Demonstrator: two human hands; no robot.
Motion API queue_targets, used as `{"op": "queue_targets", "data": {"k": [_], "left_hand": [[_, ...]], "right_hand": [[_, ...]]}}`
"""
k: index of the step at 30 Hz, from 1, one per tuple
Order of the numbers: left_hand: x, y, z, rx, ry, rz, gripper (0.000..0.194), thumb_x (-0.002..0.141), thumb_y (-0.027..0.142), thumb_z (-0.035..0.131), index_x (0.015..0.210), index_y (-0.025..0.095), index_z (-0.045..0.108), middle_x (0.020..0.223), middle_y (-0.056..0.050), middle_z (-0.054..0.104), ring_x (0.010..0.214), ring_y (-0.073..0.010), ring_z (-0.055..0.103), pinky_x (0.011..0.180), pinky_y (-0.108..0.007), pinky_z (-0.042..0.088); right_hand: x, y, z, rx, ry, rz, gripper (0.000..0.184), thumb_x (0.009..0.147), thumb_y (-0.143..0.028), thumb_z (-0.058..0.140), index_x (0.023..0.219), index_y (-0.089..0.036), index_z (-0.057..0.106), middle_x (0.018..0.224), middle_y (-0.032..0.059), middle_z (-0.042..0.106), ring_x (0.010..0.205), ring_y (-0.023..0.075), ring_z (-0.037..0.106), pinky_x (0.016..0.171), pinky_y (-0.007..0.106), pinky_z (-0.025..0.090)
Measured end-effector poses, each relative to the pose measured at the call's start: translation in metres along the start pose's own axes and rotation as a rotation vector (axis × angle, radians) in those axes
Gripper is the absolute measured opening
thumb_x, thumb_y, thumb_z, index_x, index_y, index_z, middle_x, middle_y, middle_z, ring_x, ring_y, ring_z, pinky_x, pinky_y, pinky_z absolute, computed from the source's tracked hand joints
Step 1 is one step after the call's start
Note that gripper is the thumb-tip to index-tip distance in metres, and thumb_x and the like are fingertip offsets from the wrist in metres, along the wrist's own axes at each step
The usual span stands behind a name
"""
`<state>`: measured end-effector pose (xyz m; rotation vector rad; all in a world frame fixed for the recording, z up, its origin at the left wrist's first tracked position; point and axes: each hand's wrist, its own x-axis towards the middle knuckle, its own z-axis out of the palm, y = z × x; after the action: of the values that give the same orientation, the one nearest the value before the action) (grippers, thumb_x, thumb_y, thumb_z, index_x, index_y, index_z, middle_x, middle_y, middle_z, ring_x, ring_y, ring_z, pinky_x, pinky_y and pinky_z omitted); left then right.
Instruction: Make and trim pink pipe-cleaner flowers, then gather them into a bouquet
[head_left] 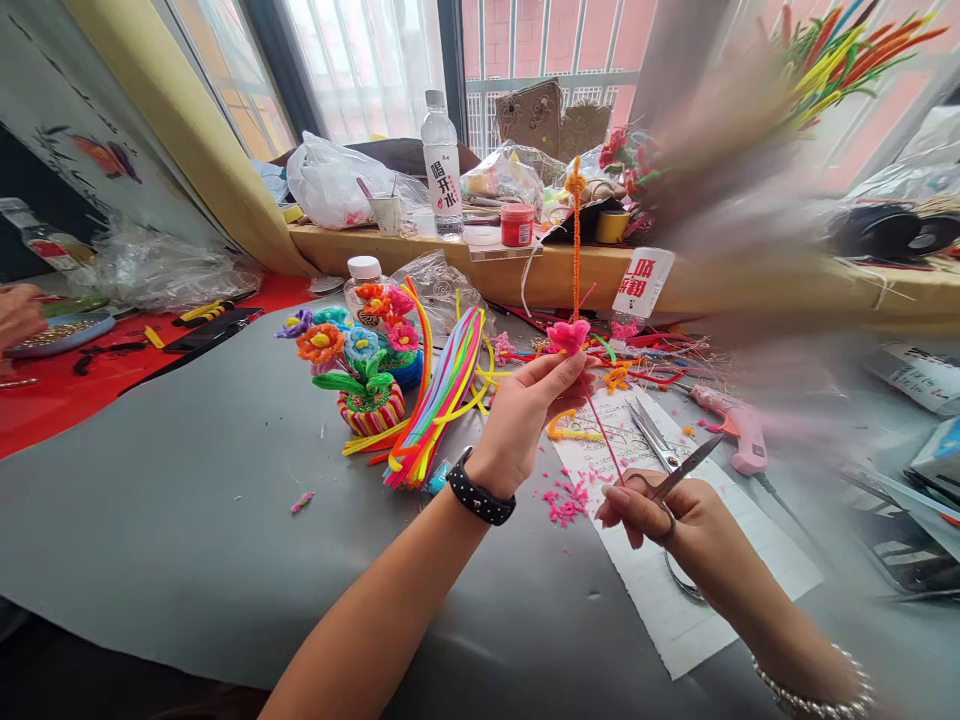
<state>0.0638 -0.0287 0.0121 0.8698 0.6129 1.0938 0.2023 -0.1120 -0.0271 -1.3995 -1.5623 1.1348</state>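
My left hand (536,410), wearing a black dotted wristband, pinches a pink pipe-cleaner flower (568,337) between thumb and fingers. From it a thin, trimmed pink stem (602,428) slants down to my right hand (660,515). My right hand holds the stem's lower end in its fingertips. A pair of small scissors (686,467) is also in that hand, blades pointing up and right. Directly above the flower rises an orange pipe-cleaner stem (576,250); whether it joins the flower I cannot tell. Pink fuzz clippings (566,498) lie beneath the hands.
Larger scissors (654,435) rest on a written paper sheet (697,640). A pink glue gun (739,425) lies to the right. Left stand a pot of pipe-cleaner flowers (371,408) and a pipe-cleaner bundle (439,400). Another person's hand (21,315) shows far left. A blur covers the right side.
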Motion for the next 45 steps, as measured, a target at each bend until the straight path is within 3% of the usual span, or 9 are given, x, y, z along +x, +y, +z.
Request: {"op": "queue_targets", "data": {"k": [6,10,15,20,33,45], "left_hand": [[0.000,0.001,-0.002,0.032,-0.021,0.011,0.014,0.066,0.030,0.063,0.071,0.017,0.067,0.070,0.000,0.062,0.064,-0.0065,0.054,0.068,-0.022,0.040],[-0.002,0.000,0.000,0.084,-0.054,-0.016,0.018,0.067,0.032,0.062,0.073,0.016,0.066,0.071,-0.001,0.062,0.062,-0.0061,0.053,0.065,-0.022,0.040],[-0.004,0.000,0.002,0.140,-0.126,-0.058,0.017,0.068,0.031,0.062,0.070,0.015,0.065,0.067,0.000,0.060,0.062,-0.0065,0.053,0.064,-0.021,0.039],[-0.004,-0.002,0.003,0.187,-0.167,-0.078,0.019,0.068,0.034,0.061,0.071,0.016,0.066,0.068,-0.001,0.061,0.064,-0.0077,0.053,0.064,-0.022,0.038],[-0.005,-0.006,0.005,0.205,-0.151,-0.045,0.017,0.069,0.031,0.060,0.069,0.015,0.065,0.065,0.000,0.059,0.061,-0.0061,0.052,0.061,-0.020,0.038],[-0.005,-0.011,0.008,0.087,-0.013,0.009,0.016,0.067,0.029,0.063,0.069,0.014,0.065,0.066,0.000,0.060,0.061,-0.0062,0.053,0.062,-0.021,0.039]], "right_hand": [[0.000,0.002,0.002,-0.002,-0.211,-0.126,0.060,0.073,-0.067,0.035,0.059,-0.015,0.062,0.062,0.0040,0.054,0.059,0.0144,0.049,0.057,0.026,0.038],[-0.002,-0.002,0.005,-0.089,-0.242,-0.165,0.066,0.067,-0.074,0.030,0.058,-0.016,0.060,0.073,0.0046,0.051,0.068,0.0162,0.048,0.061,0.026,0.037],[-0.004,-0.003,0.006,-0.151,-0.297,-0.122,0.068,0.063,-0.078,0.024,0.078,-0.018,0.052,0.076,0.0033,0.052,0.065,0.0153,0.043,0.057,0.025,0.035],[-0.005,-0.005,0.006,-0.156,-0.367,-0.130,0.067,0.065,-0.077,0.020,0.071,-0.017,0.049,0.073,0.0021,0.051,0.063,0.0138,0.042,0.055,0.023,0.034],[-0.006,-0.002,0.007,-0.023,-0.420,-0.087,0.071,0.064,-0.078,0.025,0.053,-0.013,0.052,0.052,0.0006,0.046,0.050,0.0104,0.041,0.048,0.022,0.028],[-0.002,0.001,0.011,0.034,-0.288,-0.021,0.067,0.058,-0.079,0.036,0.038,-0.015,0.043,0.039,-0.0022,0.036,0.040,0.0073,0.034,0.041,0.021,0.023]]}}
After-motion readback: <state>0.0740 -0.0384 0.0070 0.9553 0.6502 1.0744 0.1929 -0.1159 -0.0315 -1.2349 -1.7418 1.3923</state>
